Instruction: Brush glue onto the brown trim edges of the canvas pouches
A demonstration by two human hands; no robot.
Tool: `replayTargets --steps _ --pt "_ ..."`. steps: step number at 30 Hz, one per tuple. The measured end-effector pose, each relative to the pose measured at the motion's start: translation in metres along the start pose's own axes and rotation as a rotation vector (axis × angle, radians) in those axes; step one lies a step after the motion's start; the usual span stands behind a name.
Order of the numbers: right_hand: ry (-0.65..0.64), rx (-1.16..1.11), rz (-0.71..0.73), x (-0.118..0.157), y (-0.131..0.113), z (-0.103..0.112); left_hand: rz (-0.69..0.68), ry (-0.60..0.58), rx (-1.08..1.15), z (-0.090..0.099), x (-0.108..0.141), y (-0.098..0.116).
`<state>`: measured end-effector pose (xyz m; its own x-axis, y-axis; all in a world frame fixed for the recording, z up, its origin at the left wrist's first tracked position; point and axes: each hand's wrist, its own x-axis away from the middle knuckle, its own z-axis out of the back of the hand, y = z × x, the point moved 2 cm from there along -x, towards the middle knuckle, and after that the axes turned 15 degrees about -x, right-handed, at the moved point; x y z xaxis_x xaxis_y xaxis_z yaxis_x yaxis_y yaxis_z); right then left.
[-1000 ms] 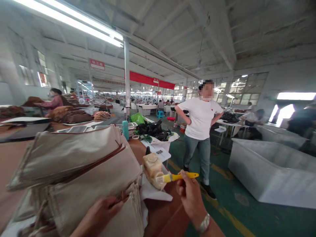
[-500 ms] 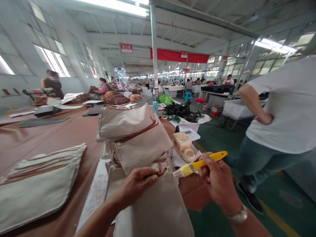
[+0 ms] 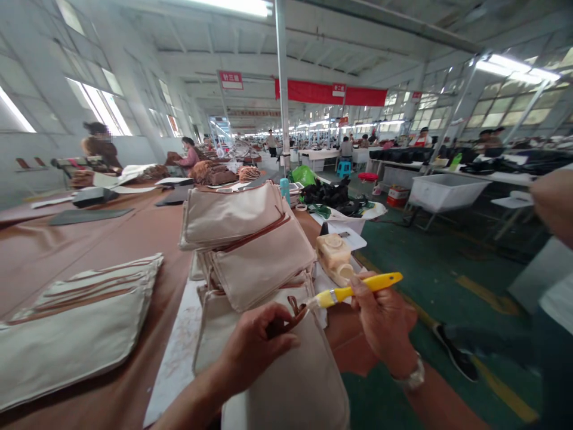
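Observation:
My right hand (image 3: 387, 325) grips a yellow-handled paintbrush (image 3: 376, 282), its pale bristles pointing left. They meet the end of a thin brown leather strip (image 3: 301, 315), which my left hand (image 3: 257, 337) pinches between thumb and fingers. Under that hand lies a beige fabric piece (image 3: 299, 382) with stitched edges, perhaps a bag panel. More beige pieces with brown trim (image 3: 264, 254) are piled just beyond. Past the brush stands a stained plastic container (image 3: 333, 254) with an open round mouth toward me.
Another stack of beige pieces (image 3: 76, 322) lies on the brown-covered table (image 3: 165, 292) at left. Behind the pile are a blue bottle (image 3: 285, 189) and black material (image 3: 335, 196). A person's arm and leg (image 3: 553, 203) show at the right edge, near a white bin (image 3: 447, 191).
The brush has moved left and slightly down, bringing its bristles onto the brown strip. My left hand has lifted the strip from the panel's edge. The person at right has moved mostly out of view.

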<state>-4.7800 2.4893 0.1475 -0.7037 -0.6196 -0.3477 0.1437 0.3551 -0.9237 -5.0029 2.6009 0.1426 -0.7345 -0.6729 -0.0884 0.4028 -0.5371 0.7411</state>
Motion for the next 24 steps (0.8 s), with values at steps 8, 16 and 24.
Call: replayTargets --steps 8,16,24 --pt "0.167 -0.308 -0.063 -0.004 -0.005 0.029 -0.220 0.234 -0.508 -0.011 0.019 -0.018" --pt "0.261 -0.407 -0.119 0.021 -0.020 0.048 -0.499 0.668 -0.677 -0.036 0.078 -0.026" --pt "0.239 -0.381 -0.184 0.038 -0.024 0.037 -0.322 0.580 -0.558 -0.039 0.097 -0.042"
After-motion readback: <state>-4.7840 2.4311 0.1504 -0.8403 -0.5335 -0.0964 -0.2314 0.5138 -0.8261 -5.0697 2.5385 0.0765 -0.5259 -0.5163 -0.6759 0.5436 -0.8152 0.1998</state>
